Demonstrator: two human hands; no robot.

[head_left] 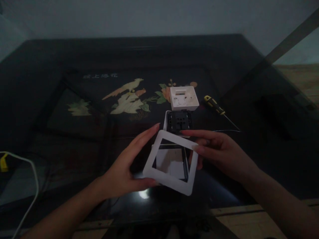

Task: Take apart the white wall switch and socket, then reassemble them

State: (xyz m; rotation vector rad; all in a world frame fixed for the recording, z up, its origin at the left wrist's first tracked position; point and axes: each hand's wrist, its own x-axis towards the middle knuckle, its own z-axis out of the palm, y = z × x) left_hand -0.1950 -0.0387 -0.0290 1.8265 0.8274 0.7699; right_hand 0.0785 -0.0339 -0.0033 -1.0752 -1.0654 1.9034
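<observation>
A white square cover frame (171, 183) is tilted in front of me. Through its opening shows a white wall switch plate (169, 162) with a dark edge, lying behind it; I cannot tell whether they touch. My left hand (124, 169) curves round the frame's left side, thumb at its lower-left edge and fingers stretched up beside it. At the upper right side, my right hand (219, 151) pinches the frame between thumb and fingers, index finger extended along the top. Just beyond lies a black-backed switch module (179, 120), partly hidden by the frame and right fingers.
A white open mounting box (184, 99) sits behind the module. To the right lies a yellow-and-black screwdriver (214, 105), its shaft towards me. The dark glossy table (74, 179) bears a bird-and-flower picture. A white cable (37, 179) with a yellow tag runs at the left.
</observation>
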